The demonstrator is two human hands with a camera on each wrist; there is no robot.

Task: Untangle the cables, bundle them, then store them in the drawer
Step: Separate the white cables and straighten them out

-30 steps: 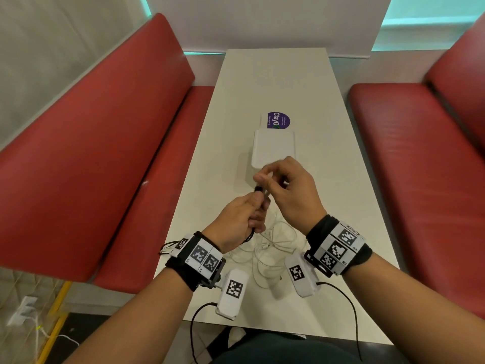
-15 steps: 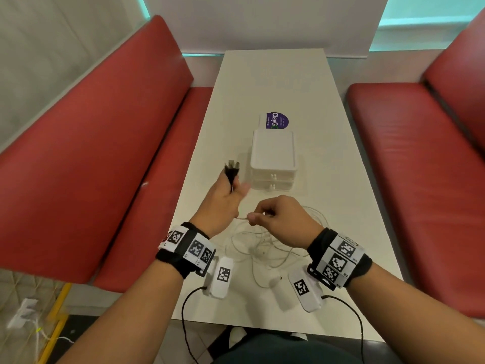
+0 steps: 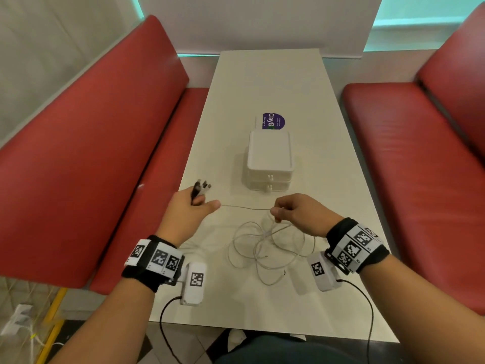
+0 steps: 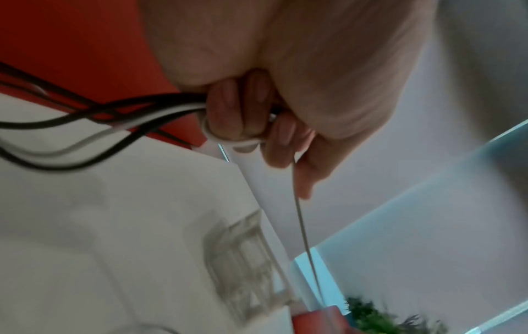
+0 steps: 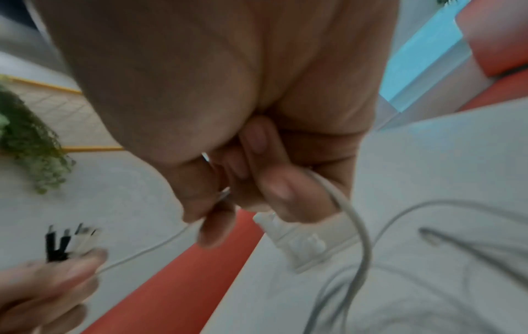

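My left hand [image 3: 195,203] grips a bunch of black and white cable ends [image 3: 201,186] at the table's left edge, plugs sticking up past the fingers; the left wrist view shows black and white cables [image 4: 120,113] running through that fist. A thin white cable [image 3: 245,207] stretches taut from it to my right hand [image 3: 284,210], which pinches it between thumb and fingers. Below the right hand the white cable lies in loose tangled loops [image 3: 265,248] on the table. The small white drawer unit [image 3: 269,160] stands just beyond both hands, its two drawers closed.
The long white table [image 3: 270,82] runs away from me, with a purple sticker [image 3: 273,120] behind the drawer unit. Red bench seats [image 3: 86,143] flank it left and right [image 3: 409,164]. Wrist camera leads hang over the near table edge.
My hands have pulled apart: the left swung out to the left with the plug ends, the right dropped back and right, drawing the white cable taut between them.
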